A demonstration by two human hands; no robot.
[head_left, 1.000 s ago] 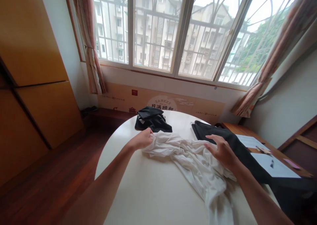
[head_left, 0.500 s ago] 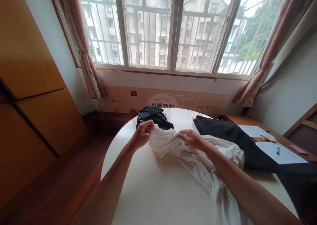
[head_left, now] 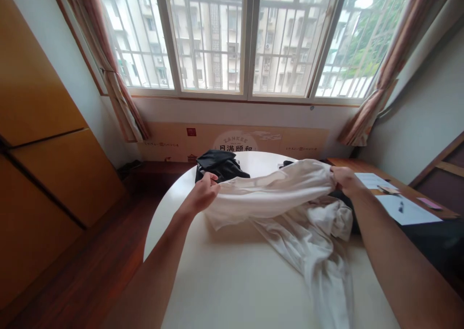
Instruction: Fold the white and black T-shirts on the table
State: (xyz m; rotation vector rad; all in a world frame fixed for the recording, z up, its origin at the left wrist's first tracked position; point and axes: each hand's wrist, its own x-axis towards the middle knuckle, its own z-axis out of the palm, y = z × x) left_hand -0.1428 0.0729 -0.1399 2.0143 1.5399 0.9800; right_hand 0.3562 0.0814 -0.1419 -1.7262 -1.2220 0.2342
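Note:
A white garment stretches between my two hands above the round white table. My left hand pinches its left end, and my right hand grips the upper right end. The lower part of the cloth lies crumpled on the tabletop and trails toward the near edge. Its exact kind I cannot make out. Just beyond my left hand sits a bunched black garment.
Dark fabric lies on the right, partly hidden behind my right arm. Papers rest on a wooden desk beyond the table. A barred window and a wooden cabinet border the area.
My right hand has moved right and slightly up, pulling the white garment's upper edge out wide. My left hand keeps its hold. The view has shifted slightly.

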